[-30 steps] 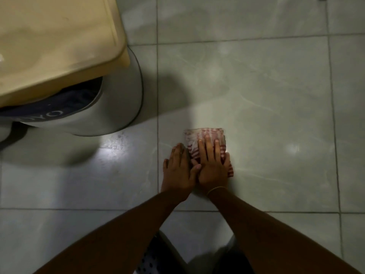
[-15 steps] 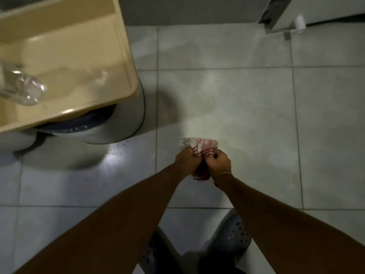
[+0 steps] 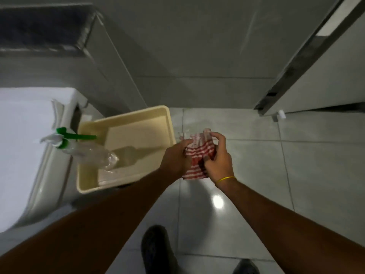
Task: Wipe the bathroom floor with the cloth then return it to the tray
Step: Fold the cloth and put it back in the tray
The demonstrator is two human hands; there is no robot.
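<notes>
Gripping a red-and-white striped cloth [image 3: 198, 155] between them, the fingers [image 3: 214, 137] of the right hand [image 3: 218, 161] and the left hand [image 3: 174, 160] are curling closed around the bunched fabric, holding it above the grey floor tiles [image 3: 296, 175] just beside the beige tray [image 3: 126, 149] (a clear spray bottle [image 3: 83, 150] with green trigger is lying in it), next to a white toilet [image 3: 25, 147].
</notes>
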